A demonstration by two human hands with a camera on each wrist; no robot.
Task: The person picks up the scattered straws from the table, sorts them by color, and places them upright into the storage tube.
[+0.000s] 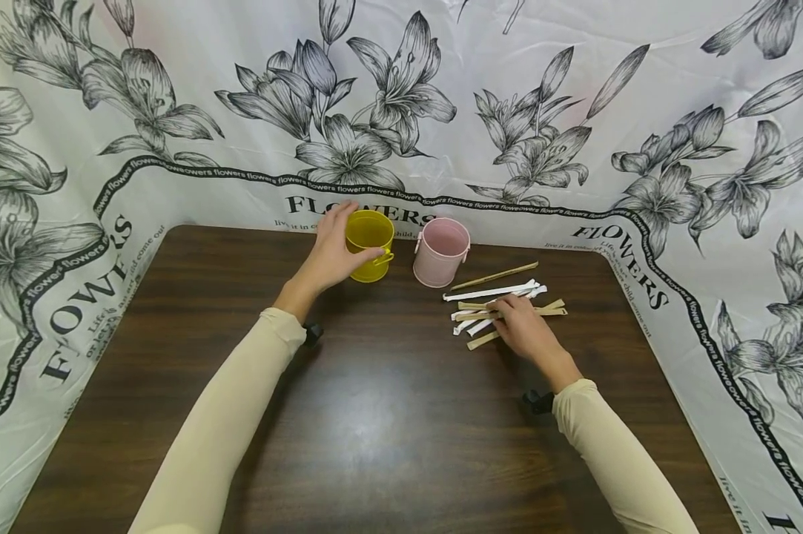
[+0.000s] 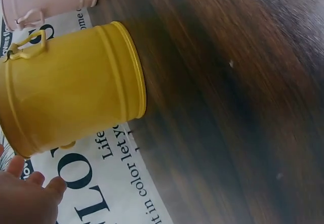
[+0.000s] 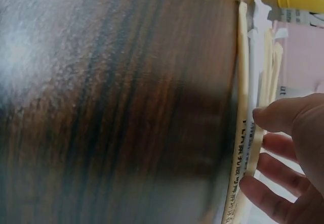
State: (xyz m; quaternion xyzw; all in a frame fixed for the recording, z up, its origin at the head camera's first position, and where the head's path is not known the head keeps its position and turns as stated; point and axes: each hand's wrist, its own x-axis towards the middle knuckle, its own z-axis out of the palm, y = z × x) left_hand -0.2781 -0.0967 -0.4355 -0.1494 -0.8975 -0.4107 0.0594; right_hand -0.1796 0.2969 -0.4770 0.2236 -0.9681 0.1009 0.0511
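My left hand (image 1: 337, 252) is spread around a small yellow pail (image 1: 369, 271), thumb across its near rim and fingers along its far left side. Seen from the left wrist, fingertips (image 2: 54, 186) show beside the pail's rim, with a small wire handle on its wall. To the right, my right hand (image 1: 524, 326) reaches over a loose pile of paper-wrapped straws (image 1: 477, 342), some white, some tan. In the right wrist view its thumb and fingertips (image 3: 250, 186) are right at the straws, slightly bent and spread apart. Part of the pile is hidden under this hand.
A pink pail (image 1: 434, 268) stands upright between the yellow pail and the straws. One tan straw (image 1: 494, 276) lies apart behind the pile. The dark wooden table (image 1: 374, 415) meets a white floral cloth (image 1: 441, 170) at its back and sides.
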